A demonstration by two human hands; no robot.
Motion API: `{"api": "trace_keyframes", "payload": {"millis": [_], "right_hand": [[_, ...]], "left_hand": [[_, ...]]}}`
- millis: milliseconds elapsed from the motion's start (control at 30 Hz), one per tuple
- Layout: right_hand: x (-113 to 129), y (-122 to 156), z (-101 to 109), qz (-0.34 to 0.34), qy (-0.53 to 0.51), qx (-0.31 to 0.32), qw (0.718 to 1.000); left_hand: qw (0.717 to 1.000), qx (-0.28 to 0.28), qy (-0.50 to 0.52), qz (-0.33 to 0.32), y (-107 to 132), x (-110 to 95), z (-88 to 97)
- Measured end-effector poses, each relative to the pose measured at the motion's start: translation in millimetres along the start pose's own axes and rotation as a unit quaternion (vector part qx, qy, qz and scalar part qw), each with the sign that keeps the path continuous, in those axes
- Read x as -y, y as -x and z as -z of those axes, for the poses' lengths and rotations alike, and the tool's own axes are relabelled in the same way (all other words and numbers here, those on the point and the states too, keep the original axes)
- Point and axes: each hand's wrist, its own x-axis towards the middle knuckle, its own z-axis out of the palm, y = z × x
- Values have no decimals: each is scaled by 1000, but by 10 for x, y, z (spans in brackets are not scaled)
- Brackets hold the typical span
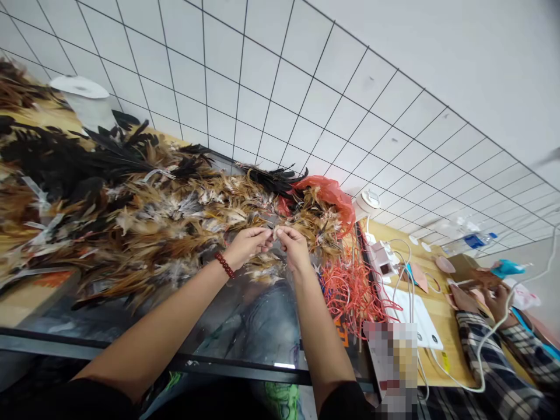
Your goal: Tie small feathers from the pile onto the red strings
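My left hand (250, 245), with a dark red bead bracelet (224, 265) on its wrist, is closed in a pinch. Facing it, my right hand (292, 246) pinches too, its fingertips almost touching those of the left. Something small and pale may be between them, but it is too small to name. Behind and left of both hands spreads a thick heap of brown and tan feathers (175, 227). Below the hands lies a dark glossy tabletop (245, 321). A tangle of red cords (350, 286) lies right of my right forearm.
Black feathers (56, 151) top the heap at left, near a white roll (85, 99). A red plastic bag (328, 195) holds feathers. White power strips (413, 312) and cables lie at right. Another person's hands (479, 297) work there in plaid sleeves. A wire grid (262, 87) stands behind.
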Motion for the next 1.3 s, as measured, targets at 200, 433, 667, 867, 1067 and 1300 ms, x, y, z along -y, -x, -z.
{"api": "trace_keyframes", "payload": {"millis": [200, 433, 667, 867, 1067, 1300], "right_hand": [[2, -8, -18, 1, -51, -3, 999], [100, 28, 127, 9, -95, -42, 995], [46, 115, 88, 1, 36, 29, 999], [2, 89, 79, 48, 23, -29, 998], [-4, 115, 59, 40, -15, -10, 999], [-44, 105, 40, 56, 47, -20, 997]], "left_hand": [[999, 7, -53, -1, 7, 8, 6], [1000, -7, -22, -17, -5, 3, 16], [993, 18, -100, -62, -9, 49, -11], [991, 3, -120, -53, -46, 68, 28], [992, 34, -116, -32, -1, 38, -17], [994, -34, -83, -63, 10, -16, -7]]}}
